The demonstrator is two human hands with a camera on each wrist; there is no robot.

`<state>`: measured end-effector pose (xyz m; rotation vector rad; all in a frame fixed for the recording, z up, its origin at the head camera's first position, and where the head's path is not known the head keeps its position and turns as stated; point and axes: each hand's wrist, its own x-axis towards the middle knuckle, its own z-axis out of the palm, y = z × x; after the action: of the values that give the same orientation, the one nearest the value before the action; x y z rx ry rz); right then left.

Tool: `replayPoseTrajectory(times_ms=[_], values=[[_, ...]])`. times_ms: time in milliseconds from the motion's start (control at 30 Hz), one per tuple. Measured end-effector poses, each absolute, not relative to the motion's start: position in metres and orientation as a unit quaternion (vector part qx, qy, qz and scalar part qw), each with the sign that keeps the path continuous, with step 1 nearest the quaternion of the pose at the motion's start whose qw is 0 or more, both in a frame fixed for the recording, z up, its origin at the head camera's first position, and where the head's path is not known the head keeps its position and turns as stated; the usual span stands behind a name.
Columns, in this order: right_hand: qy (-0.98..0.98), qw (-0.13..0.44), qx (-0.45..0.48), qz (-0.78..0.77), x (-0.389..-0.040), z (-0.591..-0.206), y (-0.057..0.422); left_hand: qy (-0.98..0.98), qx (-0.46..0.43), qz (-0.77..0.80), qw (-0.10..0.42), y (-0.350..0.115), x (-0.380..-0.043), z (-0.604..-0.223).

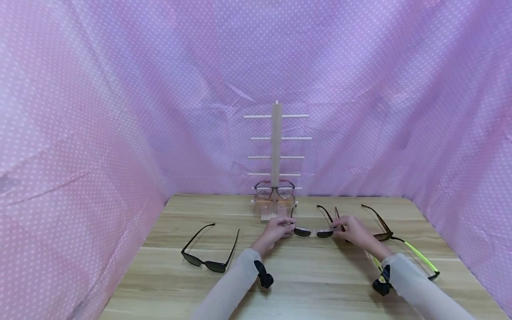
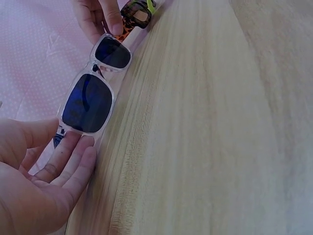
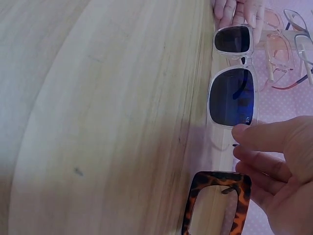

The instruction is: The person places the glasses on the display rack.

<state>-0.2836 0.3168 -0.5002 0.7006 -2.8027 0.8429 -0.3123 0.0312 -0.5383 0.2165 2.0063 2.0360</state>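
Note:
Both hands hold a pair of clear-framed sunglasses (image 1: 302,232) with dark lenses, one hand at each end. The left hand (image 1: 277,230) pinches the hinge end, its thumb on one side and fingers on the other, as the left wrist view shows. At the opposite end, the thumb and fingers of the right hand (image 3: 279,161) pinch the frame's corner. The lenses (image 2: 88,104) face the wearer, and the temples point away toward the back. Just past the right hand lie tortoiseshell glasses (image 3: 244,205).
A wooden display stand (image 1: 276,146) with white pegs rises at the back, bearing dark-framed eyeglasses (image 1: 264,192) and a pinkish clear pair (image 3: 279,50) below. Black sunglasses (image 1: 216,266) lie on the table at left. Glasses with yellow-green temples (image 1: 422,256) lie beside the right forearm.

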Motion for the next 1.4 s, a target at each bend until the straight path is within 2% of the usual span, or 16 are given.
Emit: replayPoseTrajectory(times_ms=[233,900,1200,1400], values=[[-0.925,0.066,0.244,0.283,-0.284,-0.499,0.316,0.706,0.086,0.689,0.141,0.029,-0.314,-0.537],[-0.913,0.007,0.215,0.346,-0.287,-0.483,0.327,0.695,0.089,0.693,0.171,0.024,-0.313,-0.529],[-0.884,-0.006,0.245,0.397,-0.285,-0.471,0.338,0.693,0.113,0.689,0.18,0.023,-0.311,-0.521],[-0.884,-0.008,0.225,0.409,-0.279,-0.463,0.342,0.683,0.137,0.693,0.187,0.025,-0.309,-0.518]])
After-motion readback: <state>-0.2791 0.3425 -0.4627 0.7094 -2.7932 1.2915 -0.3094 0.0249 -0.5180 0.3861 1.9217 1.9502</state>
